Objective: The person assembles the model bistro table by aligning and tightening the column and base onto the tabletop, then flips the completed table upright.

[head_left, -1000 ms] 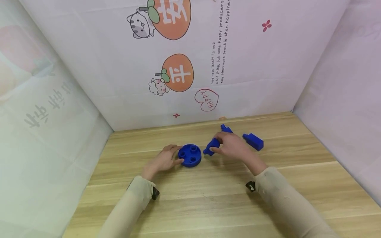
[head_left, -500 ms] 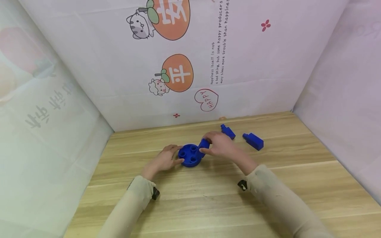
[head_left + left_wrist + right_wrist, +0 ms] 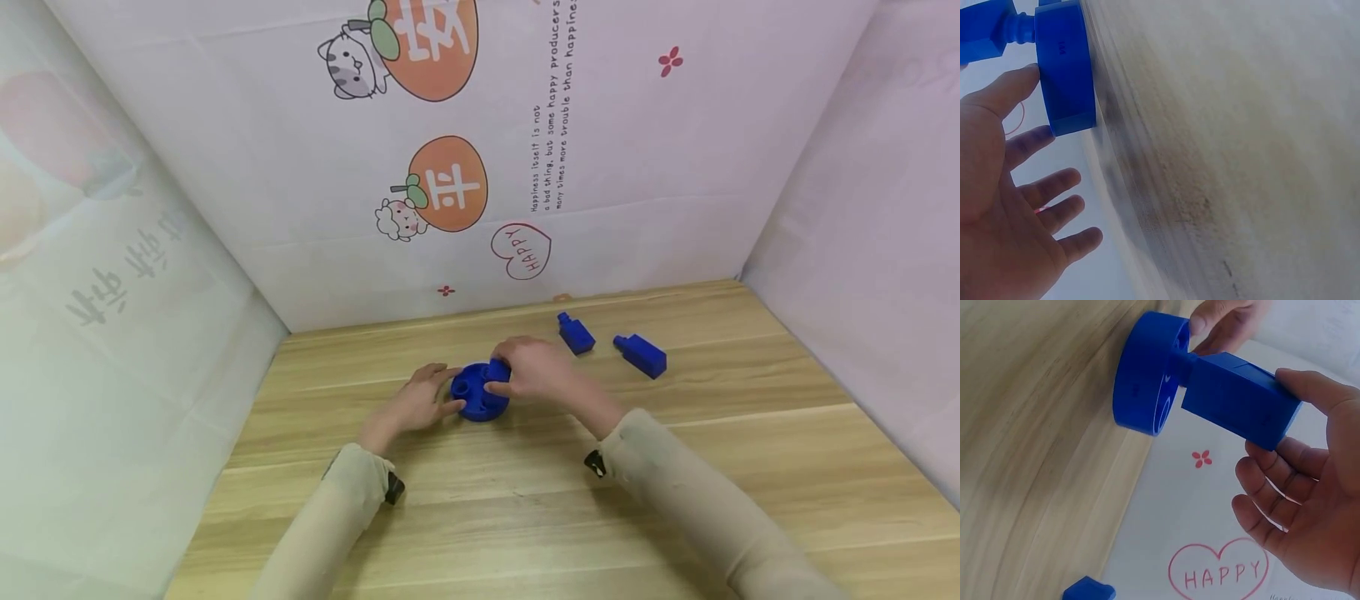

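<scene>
A round blue base with raised sockets lies on the table, its socket side up. On its left edge rest the thumb and index finger of my left hand, while the other fingers spread loosely below in the left wrist view. My right hand pinches the outer end of a blue rectangular block between thumb and fingers. The narrow neck of this block points into the base at a socket, and the block stands over the base's right side. The right hand hides part of the block in the head view.
Two more blue necked blocks lie on the wooden table behind and right of the right hand: one nearer, one farther right. White printed sheeting walls the table at the back and both sides.
My right hand has carried the blue block leftward from beside the base onto its right side, tilting it more upright. The left hand stays at the base's edge.
</scene>
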`<state>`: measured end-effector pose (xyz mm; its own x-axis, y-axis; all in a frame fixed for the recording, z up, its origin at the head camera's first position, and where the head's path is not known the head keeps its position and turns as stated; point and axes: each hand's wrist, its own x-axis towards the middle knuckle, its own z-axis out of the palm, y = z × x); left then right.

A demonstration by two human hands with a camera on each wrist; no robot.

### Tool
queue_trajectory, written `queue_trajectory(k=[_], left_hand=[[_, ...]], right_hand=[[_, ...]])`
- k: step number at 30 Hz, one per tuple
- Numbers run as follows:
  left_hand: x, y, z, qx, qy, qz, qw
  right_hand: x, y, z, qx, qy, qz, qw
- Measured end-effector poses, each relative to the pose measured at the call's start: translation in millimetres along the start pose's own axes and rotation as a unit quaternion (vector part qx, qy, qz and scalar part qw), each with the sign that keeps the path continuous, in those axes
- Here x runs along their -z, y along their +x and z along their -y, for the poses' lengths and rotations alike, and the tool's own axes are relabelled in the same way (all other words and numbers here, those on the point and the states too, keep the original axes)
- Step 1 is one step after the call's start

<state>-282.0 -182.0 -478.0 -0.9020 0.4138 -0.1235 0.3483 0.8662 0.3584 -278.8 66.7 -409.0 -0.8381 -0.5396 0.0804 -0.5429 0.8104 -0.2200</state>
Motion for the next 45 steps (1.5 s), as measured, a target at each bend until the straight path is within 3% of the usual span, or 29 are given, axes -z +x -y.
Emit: queue_trajectory(k=[15, 19, 24, 33, 40, 45], left_hand=[[-1.8, 1.1, 2.2, -0.001, 0.008, -0.005, 1.0000], [0.1, 1.4, 0.7, 0.000, 0.011, -0.002, 0.9999], [0.6, 0.6, -0.1, -0.002, 0.010, -0.003, 0.9999], [-0.2, -0.8, -0.7, 0.001, 0.004, -0.005, 1.0000], [-0.8, -1.3, 0.7, 0.000, 0.003, -0.003, 1.0000], [-0.4, -0.6, 0.7, -0.001, 0.006, -0.004, 1.0000]], right_hand=[[-16.0, 20.3, 14.6, -0.010, -0.032, -0.035, 0.9988], [-15.1, 21.6, 12.1, -0.027, -0.012, -0.029, 0.9991], [-14.5, 18.3, 8.3, -0.015, -0.002, -0.014, 0.9998], [-16.9, 17.0, 5.2, -0.039, -0.012, -0.005, 0.9992], [-15.4, 10.4, -0.1, 0.038, 0.014, 0.005, 0.9992], [-13.4, 10.1, -0.4, 0.020, 0.011, 0.016, 0.9996]])
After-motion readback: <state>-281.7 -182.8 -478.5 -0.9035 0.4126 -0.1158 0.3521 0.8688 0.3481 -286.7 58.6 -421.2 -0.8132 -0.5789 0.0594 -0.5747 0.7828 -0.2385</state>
